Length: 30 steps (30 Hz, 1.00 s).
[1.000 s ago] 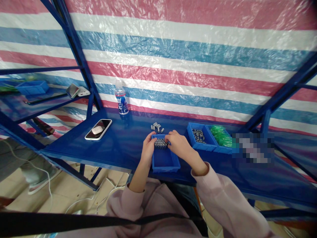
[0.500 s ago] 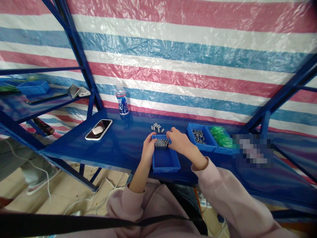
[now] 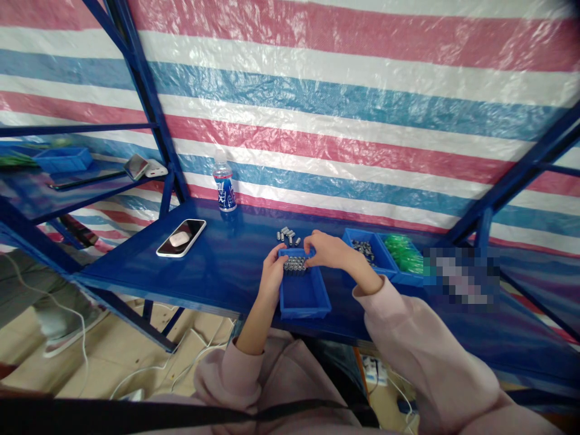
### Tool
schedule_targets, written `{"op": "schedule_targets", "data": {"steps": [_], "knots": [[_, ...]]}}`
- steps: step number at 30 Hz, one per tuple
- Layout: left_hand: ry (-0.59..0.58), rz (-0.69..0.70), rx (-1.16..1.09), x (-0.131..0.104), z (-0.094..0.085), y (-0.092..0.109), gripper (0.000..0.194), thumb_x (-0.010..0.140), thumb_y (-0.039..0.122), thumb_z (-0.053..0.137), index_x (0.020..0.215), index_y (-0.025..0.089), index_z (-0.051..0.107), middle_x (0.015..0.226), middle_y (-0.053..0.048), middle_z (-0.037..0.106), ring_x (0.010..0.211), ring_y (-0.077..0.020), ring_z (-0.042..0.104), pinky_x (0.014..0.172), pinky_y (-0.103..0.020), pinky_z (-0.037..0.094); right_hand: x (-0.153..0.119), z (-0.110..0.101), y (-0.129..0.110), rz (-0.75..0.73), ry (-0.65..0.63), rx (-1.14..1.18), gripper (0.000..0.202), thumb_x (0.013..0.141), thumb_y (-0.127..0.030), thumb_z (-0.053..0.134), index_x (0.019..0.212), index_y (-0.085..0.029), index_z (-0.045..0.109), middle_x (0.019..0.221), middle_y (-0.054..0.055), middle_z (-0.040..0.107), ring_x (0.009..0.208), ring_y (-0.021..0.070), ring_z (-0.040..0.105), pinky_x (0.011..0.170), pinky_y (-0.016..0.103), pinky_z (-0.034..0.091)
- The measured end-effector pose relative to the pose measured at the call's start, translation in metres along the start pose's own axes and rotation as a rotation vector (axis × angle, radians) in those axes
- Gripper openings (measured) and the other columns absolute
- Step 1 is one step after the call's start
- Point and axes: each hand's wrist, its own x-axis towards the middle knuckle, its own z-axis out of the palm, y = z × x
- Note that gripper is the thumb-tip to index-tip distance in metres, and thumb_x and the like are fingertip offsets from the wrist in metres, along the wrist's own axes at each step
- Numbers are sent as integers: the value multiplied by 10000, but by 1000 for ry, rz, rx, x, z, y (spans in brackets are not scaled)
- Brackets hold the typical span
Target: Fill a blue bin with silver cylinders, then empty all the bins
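Note:
A blue plastic bin (image 3: 304, 313) sits in front of me near the bench's front edge. Upright metal cylinders (image 3: 294, 264) stand in packed rows against its far wall. My left hand (image 3: 272, 270) is closed round the bin's left wall, thumb inside by the cylinders. At the far right corner, my right hand (image 3: 330, 249) has its fingers bent together in a pinch beside the right end of the rows; whatever is between the fingertips is hidden. Just beyond the bin, several loose metal cylinders (image 3: 287, 234) lie scattered on the bench.
To the right are a blue bin of small metal parts (image 3: 364, 252) and one of green plastic pieces (image 3: 403, 254). A drink bottle (image 3: 225, 188) and a phone (image 3: 193, 231) with a white case (image 3: 179, 239) on it stand left on the blue bench (image 3: 136, 275).
My right hand has shifted slightly at the bin's far right corner, its fingertips drawn a little off the cylinders. My left hand stays on the bin. The view has tilted slightly.

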Motion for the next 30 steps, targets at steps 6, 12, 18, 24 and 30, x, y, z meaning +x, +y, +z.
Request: {"op": "schedule_targets", "data": {"steps": [6, 12, 18, 24, 30], "knots": [[0, -3, -6, 1, 0, 0, 338, 655, 33, 563, 943, 150, 696, 996, -56, 702, 878, -166, 639, 881, -294, 457, 55, 1, 36, -26, 67, 294, 173, 818, -120, 527, 877, -126, 689, 899, 72, 700, 840, 175, 629, 762, 256, 455], [-24, -13, -14, 2, -1, 0, 336, 656, 36, 576, 946, 156, 697, 1000, -52, 704, 903, -175, 642, 883, -300, 461, 91, 36, 44, 12, 34, 395, 372, 622, 54, 611, 921, -143, 713, 976, 67, 728, 925, 201, 656, 796, 247, 489], [-26, -6, -19, 3, -2, -2, 329, 647, 33, 590, 929, 159, 702, 1012, -55, 702, 944, -185, 635, 909, -305, 451, 88, 51, 53, 14, 25, 527, 388, 557, 60, 641, 888, -126, 722, 834, 65, 749, 801, 214, 692, 671, 240, 529], [-22, 2, -17, 5, -2, -4, 340, 634, 35, 591, 933, 154, 701, 982, -58, 708, 918, -193, 641, 891, -321, 462, 80, 59, 58, -4, 54, 658, 276, 577, -14, 660, 822, -129, 715, 713, 43, 739, 713, 210, 697, 638, 252, 532], [-33, 18, -10, 6, -2, -5, 331, 631, 47, 619, 929, 164, 705, 968, -58, 710, 934, -199, 639, 916, -330, 451, 76, 67, 55, -44, 68, 811, 255, 587, -76, 680, 837, -126, 691, 755, 49, 738, 737, 188, 694, 669, 259, 531]]}}
